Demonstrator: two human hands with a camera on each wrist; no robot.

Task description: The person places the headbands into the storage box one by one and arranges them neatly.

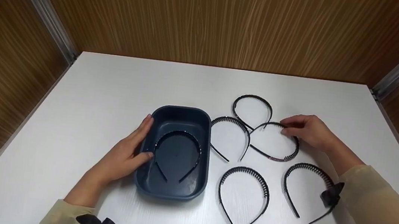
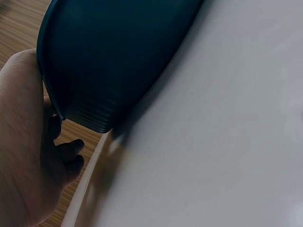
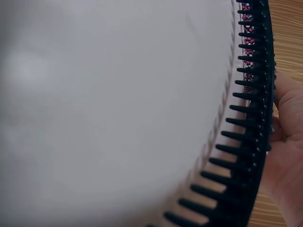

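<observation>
A dark blue tray [image 1: 169,194] sits mid-table with one black toothed headband [image 1: 180,132] lying inside. My left hand [image 1: 135,146] holds the tray's left wall, fingers along the outside and thumb over the rim. In the left wrist view the palm [image 2: 23,142] lies against the tray [image 2: 118,56]. My right hand [image 1: 284,127] pinches the top of a black headband with pink stones [image 1: 296,149] that lies on the table to the tray's right. In the right wrist view its teeth [image 3: 251,118] run past my fingers [image 3: 284,156].
Several more black headbands lie on the white table [image 1: 113,79] right of the tray: one at the back [image 1: 254,96], one beside the tray [image 1: 232,119], one in front [image 1: 247,169], and one with a dark bow [image 1: 330,196] under my right sleeve. Wood-panelled walls enclose the table.
</observation>
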